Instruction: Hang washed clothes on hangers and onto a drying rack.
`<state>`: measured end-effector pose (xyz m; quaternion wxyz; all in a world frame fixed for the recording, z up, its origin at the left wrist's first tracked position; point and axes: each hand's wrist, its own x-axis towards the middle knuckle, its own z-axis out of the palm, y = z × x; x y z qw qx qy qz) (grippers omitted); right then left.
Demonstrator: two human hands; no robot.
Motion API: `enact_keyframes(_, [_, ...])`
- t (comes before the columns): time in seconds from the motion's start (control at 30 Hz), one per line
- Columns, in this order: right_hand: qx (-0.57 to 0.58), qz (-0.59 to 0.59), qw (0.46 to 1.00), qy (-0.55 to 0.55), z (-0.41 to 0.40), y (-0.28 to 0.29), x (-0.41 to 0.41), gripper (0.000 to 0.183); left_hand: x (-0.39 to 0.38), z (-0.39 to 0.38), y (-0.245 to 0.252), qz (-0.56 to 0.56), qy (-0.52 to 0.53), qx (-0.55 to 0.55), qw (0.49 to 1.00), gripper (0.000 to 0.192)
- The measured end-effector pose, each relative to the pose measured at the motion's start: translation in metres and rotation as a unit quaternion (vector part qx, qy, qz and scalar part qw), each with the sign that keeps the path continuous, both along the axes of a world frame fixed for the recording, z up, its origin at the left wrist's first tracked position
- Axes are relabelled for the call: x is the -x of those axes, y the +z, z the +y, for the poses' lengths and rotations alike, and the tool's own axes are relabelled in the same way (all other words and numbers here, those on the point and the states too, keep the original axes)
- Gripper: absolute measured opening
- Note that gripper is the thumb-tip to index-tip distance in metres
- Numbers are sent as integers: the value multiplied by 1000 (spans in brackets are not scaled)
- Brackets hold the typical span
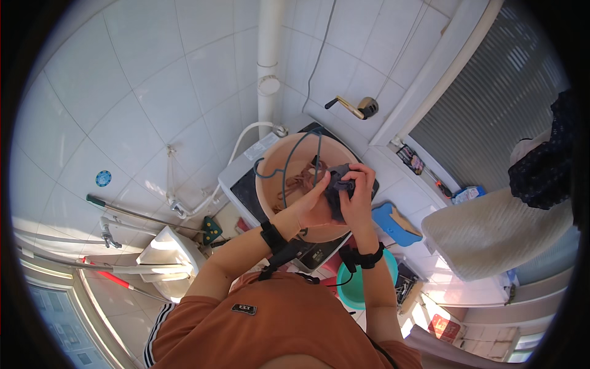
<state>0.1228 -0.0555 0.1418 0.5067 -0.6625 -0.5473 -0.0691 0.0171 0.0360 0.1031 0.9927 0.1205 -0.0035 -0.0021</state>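
Observation:
My left hand [318, 203] and my right hand [357, 191] both hold a dark grey cloth garment [340, 184] over a pale pink plastic basin [267, 152]. My right fingers are curled into the top of the bunched fabric, while my left hand supports its left side with the thumb up. Brownish-pink cloth [302, 177] lies in the basin. A dark teal clothes hanger [286, 161] leans across the basin's left part, its hook over the rim. The basin stands on a washing machine [239, 184] with a dark lid.
A white hose and taps run along the tiled wall at left, above a white sink [170, 244]. A turquoise basin [345, 288] sits low, near my right forearm. A blue plastic item [387, 223] is right of the machine. Hanging cloth [488, 235] is at far right.

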Motion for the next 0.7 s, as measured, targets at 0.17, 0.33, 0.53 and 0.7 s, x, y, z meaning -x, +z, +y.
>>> enact_keyframes(0.17, [120, -199, 971, 57, -38, -8, 24, 25, -6, 16, -7, 84, 112, -47, 989, 30])
enact_keyframes(0.33, [-37, 426, 903, 39, -58, -13, -9, 26, -1, 21, 2, 93, 151, -414, 893, 39])
enact_keyframes(0.53, [127, 709, 563, 404, -56, -16, -8, 76, 4, 28, 34, -232, 265, -859, 371, 71])
enact_keyframes(0.7, [247, 647, 556, 459, -42, -15, -17, 63, 10, 39, 43, -362, 194, -868, 281, 79])
